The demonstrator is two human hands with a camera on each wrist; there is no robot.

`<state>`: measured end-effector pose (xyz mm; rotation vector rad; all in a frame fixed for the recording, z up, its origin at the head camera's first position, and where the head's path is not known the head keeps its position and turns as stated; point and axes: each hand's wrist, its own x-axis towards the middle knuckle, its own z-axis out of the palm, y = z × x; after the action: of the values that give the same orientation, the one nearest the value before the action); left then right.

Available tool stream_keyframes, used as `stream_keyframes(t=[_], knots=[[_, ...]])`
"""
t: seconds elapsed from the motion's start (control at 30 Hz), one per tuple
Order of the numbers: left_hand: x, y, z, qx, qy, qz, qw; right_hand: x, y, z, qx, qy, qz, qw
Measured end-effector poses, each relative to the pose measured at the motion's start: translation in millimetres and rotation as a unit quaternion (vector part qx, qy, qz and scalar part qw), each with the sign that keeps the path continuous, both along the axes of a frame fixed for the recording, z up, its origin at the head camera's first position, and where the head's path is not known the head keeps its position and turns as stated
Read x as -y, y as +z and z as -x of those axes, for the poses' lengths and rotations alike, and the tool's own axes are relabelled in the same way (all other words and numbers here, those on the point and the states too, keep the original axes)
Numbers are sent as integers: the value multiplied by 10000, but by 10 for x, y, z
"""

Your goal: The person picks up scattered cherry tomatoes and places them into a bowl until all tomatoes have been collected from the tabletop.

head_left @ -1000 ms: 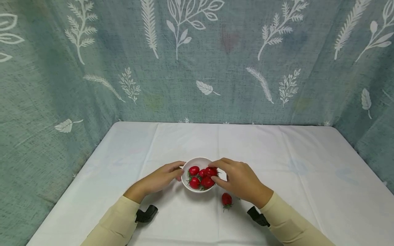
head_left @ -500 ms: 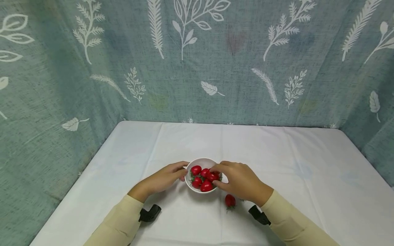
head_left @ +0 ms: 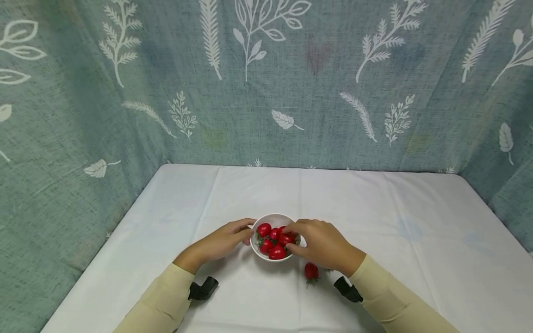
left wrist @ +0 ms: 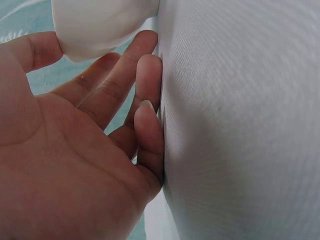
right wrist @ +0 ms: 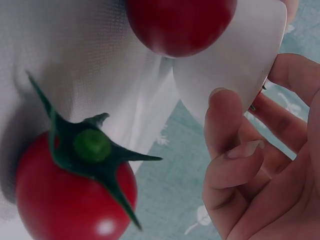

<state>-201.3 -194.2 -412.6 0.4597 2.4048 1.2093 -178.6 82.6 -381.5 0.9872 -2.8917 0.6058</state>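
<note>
A small white bowl (head_left: 272, 260) with several red cherry tomatoes (head_left: 264, 229), green leafy tops on some, stands on the table. At the bowl's left side my left hand (head_left: 222, 240) holds it, thumb on the rim; in the left wrist view the thumb touches the bowl (left wrist: 100, 25) and the lower fingers curl at the cloth. My right hand (head_left: 326, 243) reaches over the right rim, thumb and forefinger pinching a cherry tomato (head_left: 285, 239) among the others; the right wrist view hides this grip behind the bowl wall (right wrist: 220, 70).
A loose cherry tomato (head_left: 311, 271) lies on the white cloth (head_left: 258, 300) by the right hand. Another, mostly hidden under the right wrist, shows its green top (head_left: 329, 270); the right wrist view has a leafy-topped tomato (right wrist: 75, 200) up close. A patterned curtain (head_left: 266, 129) hangs behind.
The head view has turned slightly left. The tomatoes in the bowl have shifted a little to the left under the right hand's fingers. The left hand stays at the bowl.
</note>
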Motion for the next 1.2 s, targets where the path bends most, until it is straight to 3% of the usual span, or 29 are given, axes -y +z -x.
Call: stream_keyframes(t=[0.3, 0.7, 0.9, 1.2], knots=[[-7, -5, 2, -11, -16, -19, 10000, -19, 10, -43, -151, -84, 3, 9999], [3, -4, -5, 18, 69, 59, 10000, -162, -24, -144, -873, -35, 423, 9953], [-1, -12, 3, 23, 45, 65, 10000, -338, -28, -222, -1024, -17, 746, 9919], [-6, -3, 6, 71, 92, 64, 9999, -565, -80, -310, -1072, -240, 310, 9935]])
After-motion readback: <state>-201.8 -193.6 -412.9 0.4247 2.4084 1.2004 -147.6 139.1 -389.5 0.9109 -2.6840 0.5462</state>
